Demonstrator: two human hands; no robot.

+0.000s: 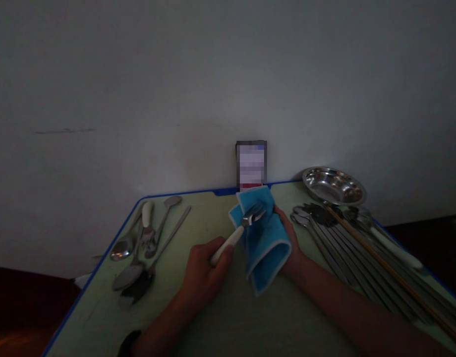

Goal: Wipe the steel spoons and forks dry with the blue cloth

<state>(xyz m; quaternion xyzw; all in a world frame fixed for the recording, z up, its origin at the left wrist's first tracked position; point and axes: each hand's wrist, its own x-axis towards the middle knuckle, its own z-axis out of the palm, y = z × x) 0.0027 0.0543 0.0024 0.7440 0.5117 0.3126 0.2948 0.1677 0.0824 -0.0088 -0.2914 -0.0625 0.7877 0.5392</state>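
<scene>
My left hand [207, 265] is closed around the white handle of a fork [231, 243], whose metal tines point up and to the right. The tines lie against a blue cloth [267, 238] with a pale edge. Behind the cloth, my right hand [289, 238] grips it from the right side; most of its fingers are hidden by the fabric. The cloth hangs in folds above the table, its lower corner drooping toward me.
Several spoons and forks [129, 275] lie at the table's left. On the right are several long metal utensils [339, 243], a wooden stick [384, 277] and a shiny metal bowl [334, 186]. A blurred upright screen [251, 163] leans on the wall. The table [209, 213] has a blue rim.
</scene>
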